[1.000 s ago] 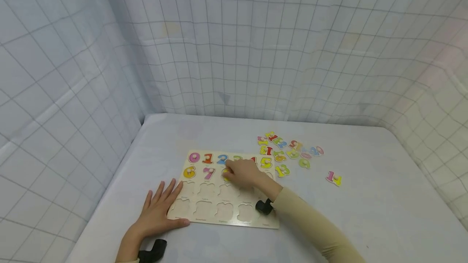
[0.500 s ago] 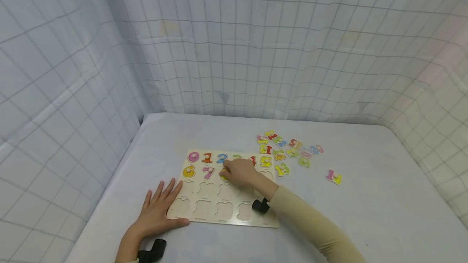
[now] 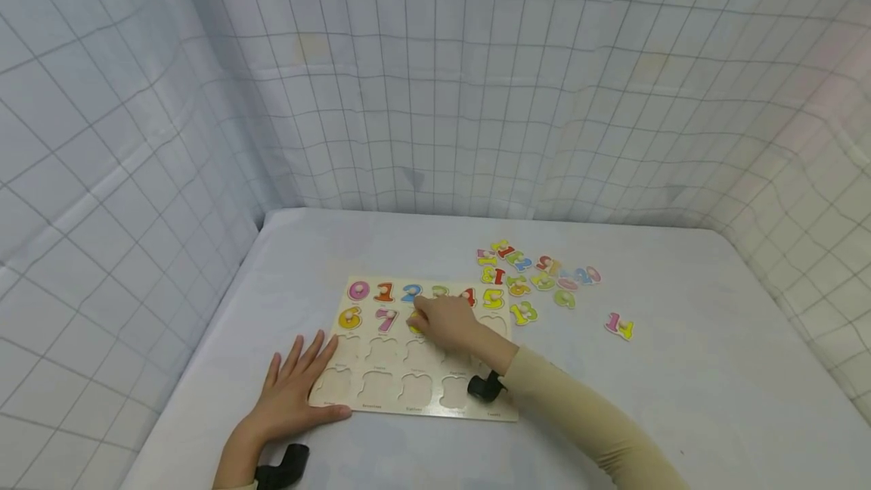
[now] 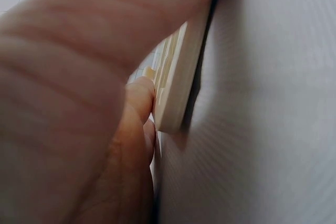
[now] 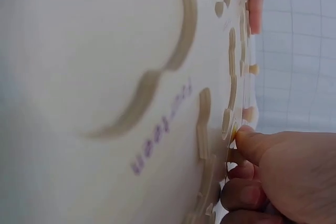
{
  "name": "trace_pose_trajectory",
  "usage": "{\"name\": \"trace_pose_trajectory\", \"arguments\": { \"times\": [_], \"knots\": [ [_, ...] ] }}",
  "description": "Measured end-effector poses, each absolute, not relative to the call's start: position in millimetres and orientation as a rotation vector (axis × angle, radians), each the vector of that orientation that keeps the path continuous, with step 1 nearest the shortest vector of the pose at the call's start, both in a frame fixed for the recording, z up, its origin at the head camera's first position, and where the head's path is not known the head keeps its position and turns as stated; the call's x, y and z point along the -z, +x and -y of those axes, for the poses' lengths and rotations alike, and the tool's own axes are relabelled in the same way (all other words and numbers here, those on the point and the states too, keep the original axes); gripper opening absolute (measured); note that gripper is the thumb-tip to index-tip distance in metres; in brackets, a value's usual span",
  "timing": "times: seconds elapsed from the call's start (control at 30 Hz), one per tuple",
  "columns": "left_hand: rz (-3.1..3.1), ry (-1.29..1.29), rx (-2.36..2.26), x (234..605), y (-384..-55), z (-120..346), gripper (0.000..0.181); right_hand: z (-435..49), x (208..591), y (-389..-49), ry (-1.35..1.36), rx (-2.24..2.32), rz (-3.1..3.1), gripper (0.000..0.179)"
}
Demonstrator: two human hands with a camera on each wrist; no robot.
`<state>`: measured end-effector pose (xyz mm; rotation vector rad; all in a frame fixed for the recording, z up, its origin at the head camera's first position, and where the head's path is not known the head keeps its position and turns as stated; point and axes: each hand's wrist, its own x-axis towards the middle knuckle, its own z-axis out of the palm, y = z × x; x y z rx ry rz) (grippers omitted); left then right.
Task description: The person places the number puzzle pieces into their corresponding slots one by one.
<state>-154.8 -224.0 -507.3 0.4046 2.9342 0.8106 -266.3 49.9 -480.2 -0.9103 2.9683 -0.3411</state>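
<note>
"What has changed over the last second?"

"Very little. The right hand (image 3: 449,322) sits a touch further left over the board (image 3: 436,401), and more of the red 4 (image 3: 469,296) shows beside its knuckles. The whole scene also sits slightly higher in the head view, so the camera seems to have tipped."

"What is the right hand doing?"

"It pinches a yellow piece (image 3: 413,324) between thumb and finger, the other fingers curled under. That matches the earlier frames."

"Where is that piece?"

"On the board's second row, just right of the pink 7 (image 3: 386,320) and below the blue 2 (image 3: 411,293). The hand covers most of it, so I cannot tell whether it is fully seated."

"And the left hand (image 3: 292,392)?"

"Unmoved: flat and spread, fingertips at the board's left edge, thumb along its near edge."

"Any shift among the loose pieces?"

"None that I see. The cluster lies on the table (image 3: 680,376) beyond the board's far right corner, the green-and-yellow 13 (image 3: 523,314) just beside the board, and a pink-and-yellow piece (image 3: 619,326) well apart to the right."
</note>
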Motion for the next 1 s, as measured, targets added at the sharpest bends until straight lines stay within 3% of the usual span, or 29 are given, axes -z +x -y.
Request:
{"name": "trace_pose_trajectory", "arguments": {
  "times": [1.0],
  "knots": [
    [-2.939,0.413,-0.821,504,-154,224,0.107,-59,475,-277,-0.863,0.301,-2.829,0.038]
  ]
}}
